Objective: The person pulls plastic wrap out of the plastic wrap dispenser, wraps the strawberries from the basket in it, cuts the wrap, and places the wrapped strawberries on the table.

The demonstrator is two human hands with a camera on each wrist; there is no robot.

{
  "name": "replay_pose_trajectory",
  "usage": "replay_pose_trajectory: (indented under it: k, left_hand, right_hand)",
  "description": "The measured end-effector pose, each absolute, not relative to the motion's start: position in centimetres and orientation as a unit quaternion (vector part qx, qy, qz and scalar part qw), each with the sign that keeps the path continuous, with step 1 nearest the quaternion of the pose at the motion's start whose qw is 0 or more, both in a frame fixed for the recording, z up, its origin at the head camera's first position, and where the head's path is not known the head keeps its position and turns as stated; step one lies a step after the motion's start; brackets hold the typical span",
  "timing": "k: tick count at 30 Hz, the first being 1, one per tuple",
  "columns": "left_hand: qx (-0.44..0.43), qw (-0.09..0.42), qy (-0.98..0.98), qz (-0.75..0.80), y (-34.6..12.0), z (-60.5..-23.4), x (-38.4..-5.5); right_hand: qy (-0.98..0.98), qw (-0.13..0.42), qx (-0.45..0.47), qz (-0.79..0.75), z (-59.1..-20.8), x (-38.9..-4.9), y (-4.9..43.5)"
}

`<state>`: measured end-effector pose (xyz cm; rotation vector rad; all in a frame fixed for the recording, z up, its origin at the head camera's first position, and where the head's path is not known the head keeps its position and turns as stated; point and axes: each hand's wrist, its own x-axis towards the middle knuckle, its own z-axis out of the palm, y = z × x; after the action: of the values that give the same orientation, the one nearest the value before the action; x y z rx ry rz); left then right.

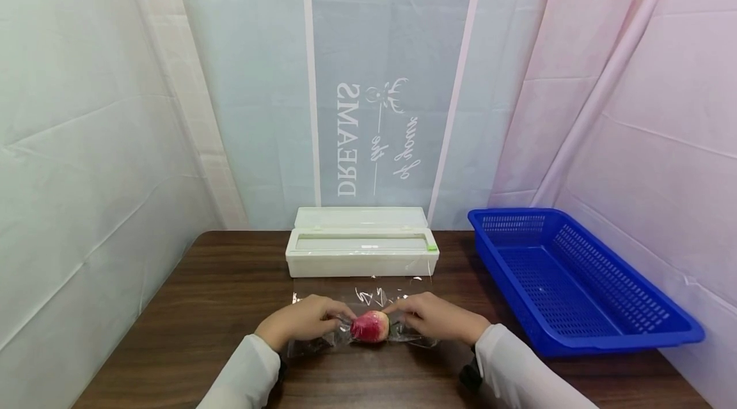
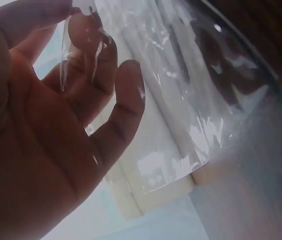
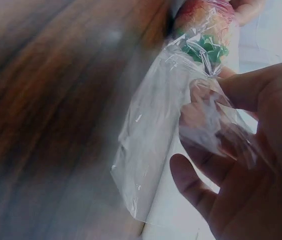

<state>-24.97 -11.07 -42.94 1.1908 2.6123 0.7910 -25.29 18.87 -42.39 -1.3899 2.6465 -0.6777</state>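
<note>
A red and cream fruit (image 1: 370,327) with green leaves at its right end lies wrapped in clear cling film (image 1: 368,298) between the hands. Film spreads from the fruit toward the white dispenser box (image 1: 363,263), whose lid stands raised. On the fruit's left, the left hand (image 1: 311,317) pinches film; the left wrist view shows film (image 2: 196,110) over its curled fingers. From the other side, the right hand (image 1: 439,317) pinches gathered film (image 3: 146,145) beside the leafy end, thumb and fingers bent around it in the right wrist view.
A blue perforated basket (image 1: 581,338) stands on the right of the dark wooden table (image 1: 190,313). A green slider (image 1: 432,248) sits at the right end of the dispenser. Light printed curtains (image 1: 259,76) hang behind and on both sides.
</note>
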Motion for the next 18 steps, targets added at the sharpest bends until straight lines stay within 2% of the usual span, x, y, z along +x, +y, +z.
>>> replay_pose_trajectory:
  k: [18]
  left_hand:
    - [0.361, 0.07, 0.892, 0.262, -11.3, -43.0, -25.4]
  right_hand:
    - [0.89, 0.09, -0.376, -0.243, -43.0, -27.0, 19.3]
